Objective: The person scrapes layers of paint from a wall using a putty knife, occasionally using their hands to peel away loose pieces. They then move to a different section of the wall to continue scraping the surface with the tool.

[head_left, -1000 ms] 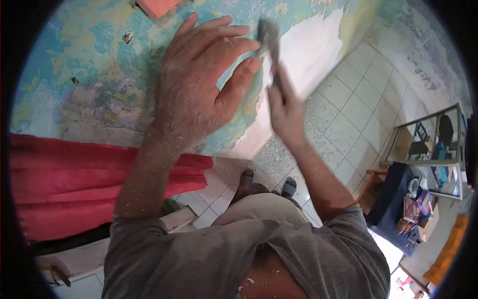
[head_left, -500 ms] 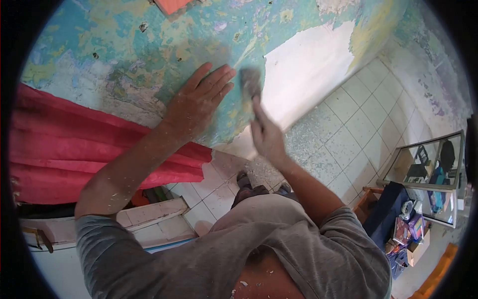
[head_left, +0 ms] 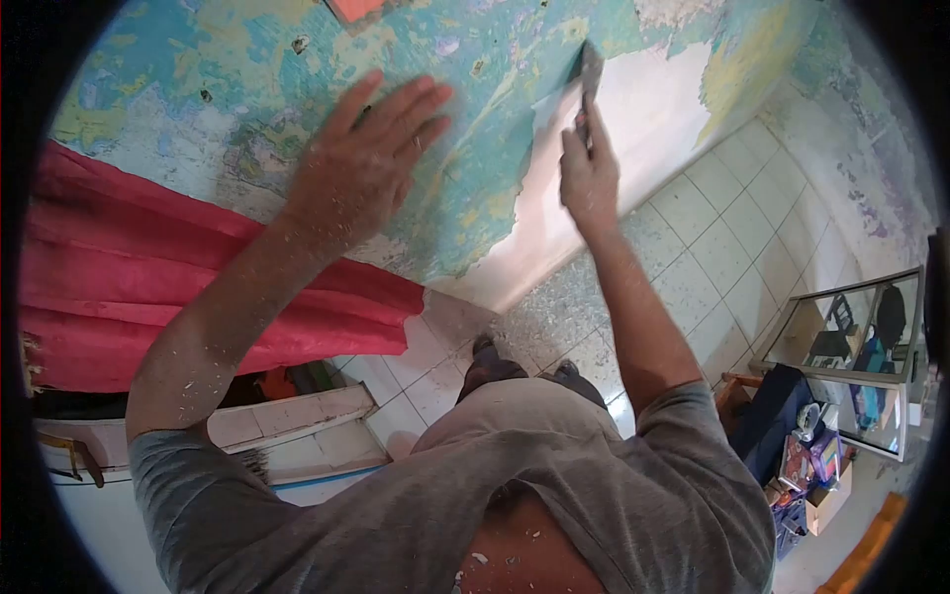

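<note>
A red curtain (head_left: 228, 282) hangs at the far left, along the left part of the wall's lower edge. To its right, the left hand (head_left: 351, 173) is open and holds nothing, its fingers extended and parted in front of the wall's blue-green, flaking paint (head_left: 475, 163); whether it touches the surface cannot be told. Pale flakes dot its forearm. An orange-red panel (head_left: 358, 8) shows at the top, above this hand. Farther right, the right hand (head_left: 592, 183) is closed around the handle of a putty knife (head_left: 591, 74), whose blade points up at the upper-left edge of a bare white patch (head_left: 633, 109). That patch reaches down to the wall's bottom edge. Beside it, debris is scattered over the tiled floor (head_left: 708, 252). A glass-paned cabinet (head_left: 841, 371) stands at the right, with an orange cloth (head_left: 871, 549) in the lower right.
</note>
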{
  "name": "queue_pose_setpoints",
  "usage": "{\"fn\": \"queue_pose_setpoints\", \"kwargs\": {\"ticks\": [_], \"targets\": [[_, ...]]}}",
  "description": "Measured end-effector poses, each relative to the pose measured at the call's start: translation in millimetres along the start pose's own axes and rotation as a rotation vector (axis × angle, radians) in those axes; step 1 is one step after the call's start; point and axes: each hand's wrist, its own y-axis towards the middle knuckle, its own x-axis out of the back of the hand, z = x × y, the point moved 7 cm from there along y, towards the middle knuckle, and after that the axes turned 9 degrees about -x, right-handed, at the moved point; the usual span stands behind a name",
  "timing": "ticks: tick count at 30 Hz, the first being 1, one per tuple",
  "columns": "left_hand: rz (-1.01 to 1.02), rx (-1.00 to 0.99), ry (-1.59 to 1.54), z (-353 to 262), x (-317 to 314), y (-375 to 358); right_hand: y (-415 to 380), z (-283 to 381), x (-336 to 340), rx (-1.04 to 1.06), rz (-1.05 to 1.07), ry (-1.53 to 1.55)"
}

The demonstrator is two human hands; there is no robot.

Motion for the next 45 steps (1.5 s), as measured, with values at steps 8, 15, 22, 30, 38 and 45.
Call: {"fn": "queue_pose_setpoints", "kwargs": {"ticks": [8, 15, 22, 30, 38, 45], "targets": [[0.018, -0.006, 0.021, -27, -35, -22, -74, -20, -34, 0.329, 0.059, -0.218], [-0.125, 0.159, -0.010, 19, 26, -13, -10, 27, -11, 0.283, -0.018, -0.101], [-0.138, 0.265, 0.198, 50, 70, -45, -37, 22, -23, 0.509, -0.025, -0.224], [-0.208, 0.368, 0.442, 64, 99, -40, -72, -3, -55, 0.368, 0.346, -0.336], [-0.227, 0.247, 0.573, 60, 86, -38, -29, 28, -41, 0.295, 0.086, -0.291], [-0.097, 0.170, 0.047, 32, 23, -43, -107, -58, -47, 0.155, 0.312, -0.334]]}}
